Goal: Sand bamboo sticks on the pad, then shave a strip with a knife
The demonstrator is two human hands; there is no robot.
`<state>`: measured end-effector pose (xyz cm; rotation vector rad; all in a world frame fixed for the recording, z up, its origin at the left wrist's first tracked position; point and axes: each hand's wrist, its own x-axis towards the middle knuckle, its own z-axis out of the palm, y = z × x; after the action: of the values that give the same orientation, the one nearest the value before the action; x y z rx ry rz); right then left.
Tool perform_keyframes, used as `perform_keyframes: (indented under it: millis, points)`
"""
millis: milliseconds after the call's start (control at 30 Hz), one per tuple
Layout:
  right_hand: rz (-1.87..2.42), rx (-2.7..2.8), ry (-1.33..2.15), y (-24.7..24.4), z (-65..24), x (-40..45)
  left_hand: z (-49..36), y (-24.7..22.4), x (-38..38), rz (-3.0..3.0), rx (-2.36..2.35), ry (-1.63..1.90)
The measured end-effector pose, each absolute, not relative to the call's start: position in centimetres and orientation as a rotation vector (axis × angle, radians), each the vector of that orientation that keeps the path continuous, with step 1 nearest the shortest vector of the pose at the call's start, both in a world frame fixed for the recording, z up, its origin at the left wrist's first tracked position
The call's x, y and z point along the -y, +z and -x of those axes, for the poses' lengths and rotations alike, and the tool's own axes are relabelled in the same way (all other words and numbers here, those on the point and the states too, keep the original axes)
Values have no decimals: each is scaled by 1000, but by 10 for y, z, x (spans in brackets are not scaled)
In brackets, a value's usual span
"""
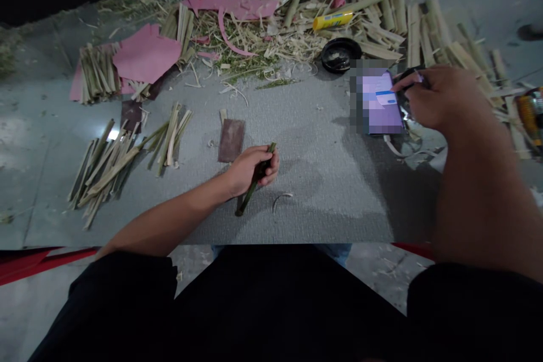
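My left hand (254,171) is closed around a thin dark green bamboo stick (246,202), which slants over the grey table. The stick's upper end pokes out past the thumb, and its middle is hidden by the fingers. Out to the right, my right hand (441,96) has its index finger stretched to the lit screen of a phone (384,110), with the other fingers curled. No held thing is plain in it; a dark curved object (408,74) shows just behind its fingers. A brown sandpaper piece (231,140) lies flat beside my left hand.
Loose bamboo strips (106,167) lie at the left, with a bundle (99,74) and pink paper (148,54) behind. Shavings (254,39) and more strips cover the back. A yellow glue stick (333,20), black round dish (340,55) and white cable (394,150) are near the phone.
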<state>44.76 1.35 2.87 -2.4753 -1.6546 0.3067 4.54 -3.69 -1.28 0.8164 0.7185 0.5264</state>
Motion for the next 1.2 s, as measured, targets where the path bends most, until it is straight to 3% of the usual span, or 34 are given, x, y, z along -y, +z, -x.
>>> perform_keyframes:
  millis: [267, 667, 933, 1200]
  points:
    - [2609, 1434, 467, 37, -455, -10, -45, -12, 37, -814, -721, 524]
    - [2597, 1476, 407, 41, -454, 0, -45, -12, 38, -809, -698, 535]
    - [2424, 1513, 228, 40, -455, 2, -45, -13, 38, -808, -727, 509]
    - [2152, 1703, 470, 43, -412, 10, -46, -13, 38, -830, -723, 515]
